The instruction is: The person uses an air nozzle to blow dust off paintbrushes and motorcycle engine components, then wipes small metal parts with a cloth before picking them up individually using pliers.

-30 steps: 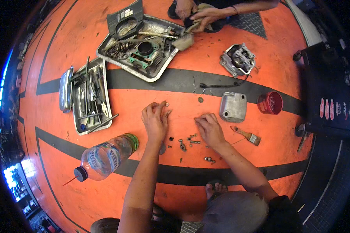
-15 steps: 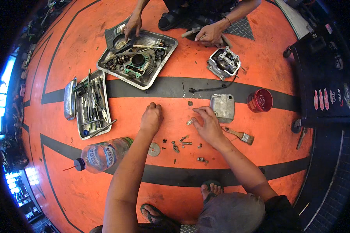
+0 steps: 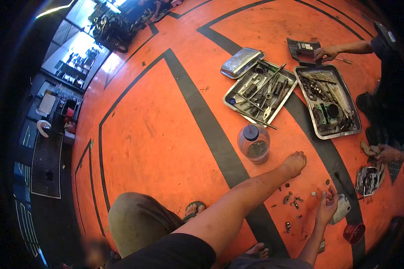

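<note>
Above the orange floor my left hand point(image 3: 295, 164) is closed, fingers curled under; whether anything is inside them is hidden. It is nearest to a large clear plastic bottle point(image 3: 254, 145) with a dark cap. My right hand point(image 3: 327, 207) has its fingers apart, with nothing visible in them, beside a flat grey metal cover point(image 3: 341, 210). Between my hands lie a small spring point(image 3: 313, 193), several small metal engine parts point(image 3: 296, 204) and a round dark piece point(image 3: 327, 182). Another small metal part point(image 3: 287, 226) lies closer to me.
A tool tray point(image 3: 230, 92) and a silver lid-like case point(image 3: 242, 62) stand beyond the bottle. Across from me, a person's hand point(image 3: 327, 54) holds a black frame over a parts tray point(image 3: 319, 130). Their other hand point(image 3: 387, 154) is by a cylinder head point(image 3: 369, 180). A red cup point(image 3: 353, 233) stands right.
The view has swung to the left, so the floor items now sit farther right. My left hand stays closed and my right hand's fingers stay apart. The other person's black frame has moved off the tray.
</note>
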A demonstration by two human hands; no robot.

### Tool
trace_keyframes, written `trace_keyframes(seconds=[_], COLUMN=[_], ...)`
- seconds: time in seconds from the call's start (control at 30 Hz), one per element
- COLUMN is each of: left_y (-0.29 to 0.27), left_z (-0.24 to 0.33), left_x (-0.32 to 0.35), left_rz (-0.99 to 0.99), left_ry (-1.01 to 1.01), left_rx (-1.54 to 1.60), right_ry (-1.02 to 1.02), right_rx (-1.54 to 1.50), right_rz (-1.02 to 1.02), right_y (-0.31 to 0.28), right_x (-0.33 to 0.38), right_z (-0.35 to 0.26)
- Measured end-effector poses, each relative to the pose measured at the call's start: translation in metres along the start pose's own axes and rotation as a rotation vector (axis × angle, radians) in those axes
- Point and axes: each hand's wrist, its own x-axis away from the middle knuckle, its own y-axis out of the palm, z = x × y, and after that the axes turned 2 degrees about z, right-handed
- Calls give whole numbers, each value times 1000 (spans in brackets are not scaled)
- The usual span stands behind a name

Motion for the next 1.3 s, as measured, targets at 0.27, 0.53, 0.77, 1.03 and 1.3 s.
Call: trace_keyframes(seconds=[0.27, 0.53, 0.77, 1.03, 1.3], left_y=[-13, -39, 9, -26, -22], left_z=[4, 3, -31, 13, 17], left_x=[25, 45, 54, 60, 55], left_rz=[-67, -1, 284, 270, 328], left_ry=[-115, -118, 103, -95, -152], left_rx=[33, 163, 32, 364, 596], right_ry=[-8, 18, 227, 280, 317], right_rx=[-161, -248, -762, -768, -707], right_rz=[-191, -135, 74, 138, 116], right_y=[28, 23, -13, -53, -41], right_x=[-2, 12, 4, 24, 108], right_z=[-14, -32, 1, -28, 26])
